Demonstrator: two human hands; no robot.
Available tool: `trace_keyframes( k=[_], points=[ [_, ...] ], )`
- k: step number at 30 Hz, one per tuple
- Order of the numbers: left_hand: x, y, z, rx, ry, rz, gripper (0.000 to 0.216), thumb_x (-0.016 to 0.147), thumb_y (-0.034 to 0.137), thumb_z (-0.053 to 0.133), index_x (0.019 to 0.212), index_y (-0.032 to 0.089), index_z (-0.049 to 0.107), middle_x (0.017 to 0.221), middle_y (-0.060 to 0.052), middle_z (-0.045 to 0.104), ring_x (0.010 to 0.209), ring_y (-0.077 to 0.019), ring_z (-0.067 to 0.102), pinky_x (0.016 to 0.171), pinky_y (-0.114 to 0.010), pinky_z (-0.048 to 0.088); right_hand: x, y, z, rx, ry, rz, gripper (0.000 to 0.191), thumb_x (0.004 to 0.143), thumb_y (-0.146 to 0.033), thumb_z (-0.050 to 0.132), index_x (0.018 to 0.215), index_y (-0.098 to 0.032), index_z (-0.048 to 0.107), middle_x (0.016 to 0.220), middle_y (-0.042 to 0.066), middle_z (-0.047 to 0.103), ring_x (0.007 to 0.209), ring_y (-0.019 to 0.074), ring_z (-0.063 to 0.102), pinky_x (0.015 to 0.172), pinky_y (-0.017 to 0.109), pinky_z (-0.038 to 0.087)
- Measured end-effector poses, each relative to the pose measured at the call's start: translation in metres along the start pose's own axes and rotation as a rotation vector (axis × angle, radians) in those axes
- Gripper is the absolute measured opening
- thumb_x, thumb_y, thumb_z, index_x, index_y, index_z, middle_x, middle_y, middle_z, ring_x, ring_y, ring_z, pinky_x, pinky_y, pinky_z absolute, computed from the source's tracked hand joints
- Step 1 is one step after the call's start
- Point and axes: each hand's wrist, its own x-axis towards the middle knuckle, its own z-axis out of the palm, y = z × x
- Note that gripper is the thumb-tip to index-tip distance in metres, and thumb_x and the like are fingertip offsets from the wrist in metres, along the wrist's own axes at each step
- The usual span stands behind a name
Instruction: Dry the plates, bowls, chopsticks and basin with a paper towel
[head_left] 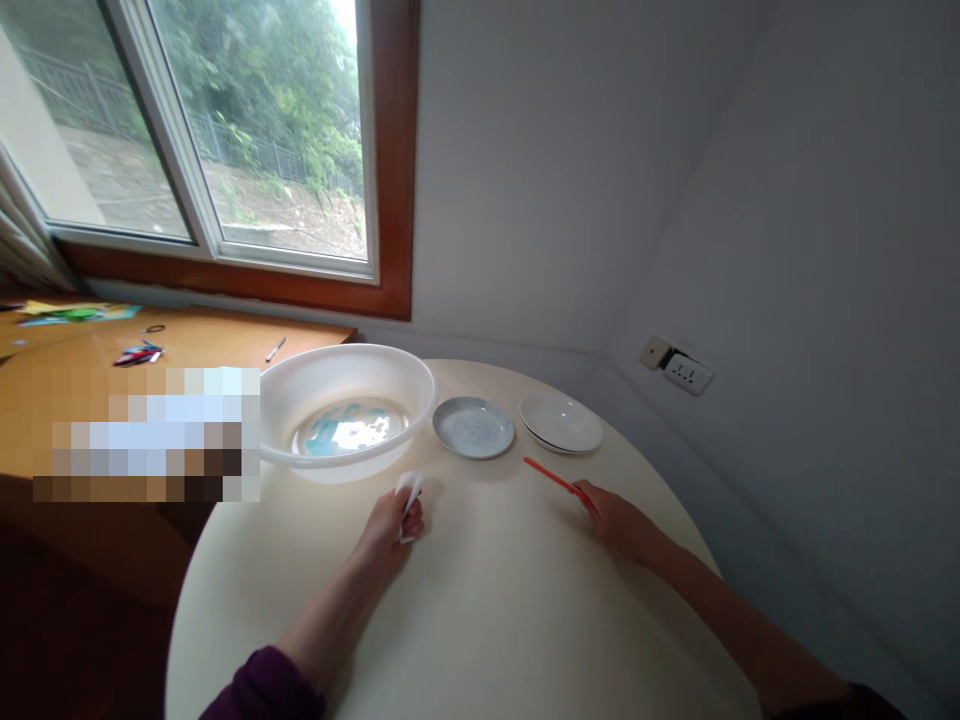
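My left hand (394, 520) is closed round a white spoon (410, 484), its wider end sticking up above the fist; the fingers partly hide it. In my right hand (604, 510) is a thin orange-red stick (551, 474), like a chopstick, pointing left and away from me. Just beyond my left hand stands a large translucent plastic basin (352, 462) with some clear liquid and bluish reflections at its bottom. A pale grey-blue plate (474, 428) lies right of the basin. Beside it, white plates (564, 424) are stacked, beyond my right hand.
Everything stands on a round cream table (465, 620). To the left, a wooden desk (217, 345) holds a pen (275, 350), a bundle of small coloured items (139, 353) and coloured papers (71, 313). A pixelated patch hides part of it. Walls and a socket (688, 373) lie to the right.
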Motion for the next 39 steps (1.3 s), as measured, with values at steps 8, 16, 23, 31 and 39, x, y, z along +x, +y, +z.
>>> trace_keyframes(
  k=[8, 16, 23, 31, 39],
  points=[
    [-0.002, 0.003, 0.0, 0.022, 0.009, 0.014, 0.025, 0.064, 0.026, 0.066, 0.066, 0.016, 0.043, 0.042, 0.01, 0.034, 0.033, -0.0007, 0.025, 0.037, -0.016, 0.013, -0.002, 0.034, 0.016, -0.112, -0.002, 0.034, 0.046, 0.082, -0.013, 0.032, 0.125, -0.013, 0.048, 0.13, 0.014, 0.051, 0.117, 0.0221, 0.049, 0.098, 0.034, 0.035],
    [-0.002, 0.004, 0.001, 0.022, 0.005, 0.013, 0.021, 0.065, 0.023, 0.063, 0.064, 0.016, 0.044, 0.043, 0.009, 0.035, 0.034, -0.0011, 0.025, 0.037, -0.016, 0.014, 0.0, 0.035, 0.013, -0.139, -0.029, 0.012, 0.046, 0.082, -0.013, 0.032, 0.126, -0.012, 0.047, 0.132, 0.013, 0.049, 0.12, 0.022, 0.046, 0.101, 0.034, 0.033],
    [-0.001, 0.004, 0.0, 0.021, -0.002, 0.002, 0.025, 0.066, 0.026, 0.064, 0.063, 0.017, 0.04, 0.043, 0.009, 0.035, 0.034, -0.0011, 0.024, 0.037, -0.016, 0.013, 0.003, 0.027, 0.004, -0.172, -0.071, -0.008, 0.047, 0.081, -0.011, 0.034, 0.125, -0.011, 0.049, 0.131, 0.013, 0.05, 0.121, 0.0214, 0.046, 0.102, 0.033, 0.032],
    [0.0, 0.004, 0.001, 0.024, 0.008, -0.004, 0.025, 0.062, 0.024, 0.063, 0.061, 0.017, 0.04, 0.042, 0.009, 0.034, 0.034, -0.0007, 0.024, 0.037, -0.016, 0.012, 0.007, 0.031, -0.003, -0.236, -0.087, -0.067, 0.047, 0.078, -0.009, 0.036, 0.124, -0.01, 0.05, 0.128, 0.014, 0.052, 0.115, 0.0229, 0.05, 0.098, 0.033, 0.035],
    [-0.001, 0.004, 0.001, 0.027, 0.006, -0.003, 0.023, 0.061, 0.024, 0.063, 0.061, 0.016, 0.04, 0.042, 0.009, 0.035, 0.034, -0.0004, 0.023, 0.037, -0.016, 0.012, 0.018, 0.029, -0.02, -0.414, -0.129, -0.091, 0.042, 0.08, -0.005, 0.033, 0.115, -0.016, 0.053, 0.11, 0.012, 0.06, 0.097, 0.0237, 0.057, 0.082, 0.033, 0.039]
  ],
)
